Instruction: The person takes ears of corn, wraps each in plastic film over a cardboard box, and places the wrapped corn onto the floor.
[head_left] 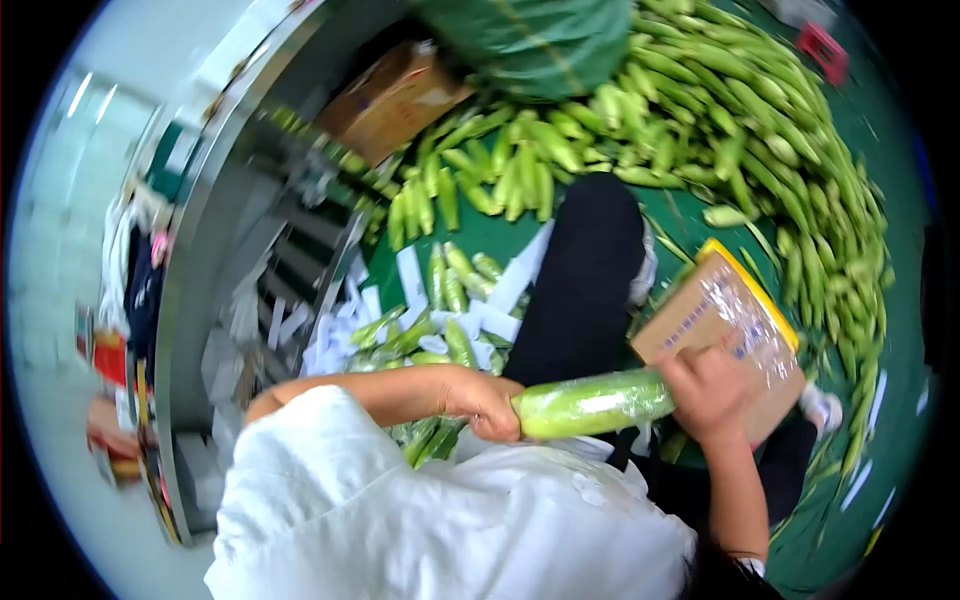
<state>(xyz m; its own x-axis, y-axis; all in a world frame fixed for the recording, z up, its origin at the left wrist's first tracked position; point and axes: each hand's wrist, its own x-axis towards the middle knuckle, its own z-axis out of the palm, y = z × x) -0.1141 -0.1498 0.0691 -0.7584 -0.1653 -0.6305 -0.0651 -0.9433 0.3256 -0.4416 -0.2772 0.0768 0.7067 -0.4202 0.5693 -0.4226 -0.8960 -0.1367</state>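
Level in front of my body is an ear of corn [596,404] with its green husk, covered in shiny clear plastic film. My left hand [482,402] is closed around its left end, thumb on top. At the right end, my right hand [712,388] is closed on the corn, its fingers somewhat blurred and partly hidden. Just beyond my right hand, a cardboard box [690,308] with a yellow edge and clear film across its top rests by my leg. Below my left forearm lie wrapped ears of corn [436,440].
A large heap of unwrapped corn [770,130] curves around the far and right floor. Behind it stand a green sack [530,45] and another cardboard box [395,100]. White paper strips [350,325] and wrapped corn [458,340] lie left of my knee [580,270]. A metal bench [215,230] runs along the left.
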